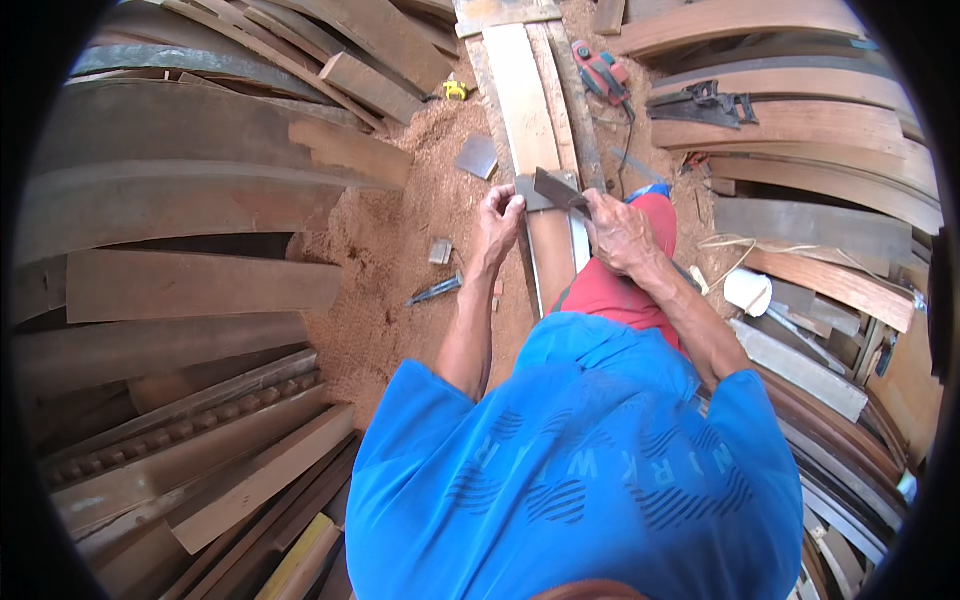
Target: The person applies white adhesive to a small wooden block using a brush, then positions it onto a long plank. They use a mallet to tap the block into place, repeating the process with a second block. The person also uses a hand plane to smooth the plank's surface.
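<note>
Along a narrow wooden bench (582,128) at upper centre: a pale board (518,95), a rough wooden strip (556,95) and, toward mid-frame, a dark flat slab (538,198). Over the sawdust-strewn floor (365,335), left of centre: a square metal plate (477,157), a small metallic block (440,251), a blue-black hand tool (435,289).

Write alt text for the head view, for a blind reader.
A person's right hand holds a dark flat blade over a grey plate on a board; the left hand is at the plate's left end. Sawdust and stacked planks lie around.
</note>
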The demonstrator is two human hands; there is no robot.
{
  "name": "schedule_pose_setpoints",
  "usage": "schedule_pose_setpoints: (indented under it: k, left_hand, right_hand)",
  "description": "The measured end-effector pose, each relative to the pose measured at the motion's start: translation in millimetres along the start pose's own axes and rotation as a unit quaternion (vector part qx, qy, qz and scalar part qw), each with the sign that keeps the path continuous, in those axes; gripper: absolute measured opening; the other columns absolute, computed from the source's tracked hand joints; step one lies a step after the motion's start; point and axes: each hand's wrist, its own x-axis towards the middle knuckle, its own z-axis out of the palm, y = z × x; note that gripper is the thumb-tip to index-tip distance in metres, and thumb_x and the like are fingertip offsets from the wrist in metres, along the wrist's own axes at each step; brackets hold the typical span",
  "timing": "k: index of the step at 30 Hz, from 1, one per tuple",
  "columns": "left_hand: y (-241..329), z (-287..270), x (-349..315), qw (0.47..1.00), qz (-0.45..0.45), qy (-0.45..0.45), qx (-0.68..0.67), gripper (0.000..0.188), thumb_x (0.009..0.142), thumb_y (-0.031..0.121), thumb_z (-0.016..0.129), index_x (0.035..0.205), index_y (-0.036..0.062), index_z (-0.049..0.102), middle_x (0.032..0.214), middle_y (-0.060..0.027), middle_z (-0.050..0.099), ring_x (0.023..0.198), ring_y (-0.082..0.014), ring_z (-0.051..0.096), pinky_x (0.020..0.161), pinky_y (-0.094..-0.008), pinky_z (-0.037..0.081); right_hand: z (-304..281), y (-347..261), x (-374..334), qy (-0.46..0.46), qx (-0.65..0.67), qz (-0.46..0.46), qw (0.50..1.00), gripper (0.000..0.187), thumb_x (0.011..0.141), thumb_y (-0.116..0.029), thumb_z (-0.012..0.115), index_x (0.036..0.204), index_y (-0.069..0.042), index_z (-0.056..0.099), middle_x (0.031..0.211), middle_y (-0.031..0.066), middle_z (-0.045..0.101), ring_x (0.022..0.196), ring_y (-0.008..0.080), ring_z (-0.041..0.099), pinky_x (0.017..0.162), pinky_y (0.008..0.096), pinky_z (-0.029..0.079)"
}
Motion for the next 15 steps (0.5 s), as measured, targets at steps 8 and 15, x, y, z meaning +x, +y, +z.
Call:
schedule_pose_setpoints:
  k: [8,15]
  left_hand:
    - [11.1,-16.4,28.6,0.998,0.041,0.040,0.027,0.022,0.102,0.010,0.062,0.121,-0.0005,0.062,0.105,-0.0030,0.068,0.086,-0.0089,0.060,0.078,-0.0261,0.051]
    - [5.0,5.8,-0.9,0.999,0.009,0.029,0.041,0.025,0.101,0.011,0.063,0.123,-0.0016,0.061,0.105,-0.0041,0.069,0.087,-0.0100,0.060,0.079,-0.0272,0.051]
  right_hand:
    - [16.3,2.1,35.3,0.037,0.001,-0.025,0.999,0.018,0.092,-0.009,0.059,0.108,-0.005,0.049,0.086,0.0215,0.067,0.078,0.0438,0.069,0.064,0.0558,0.055]
    - [15.0,4.3,-2.8,-0.005,-0.016,0.009,1.000,0.015,0.092,-0.009,0.057,0.105,-0.005,0.050,0.083,0.0212,0.066,0.075,0.0443,0.069,0.062,0.0560,0.054]
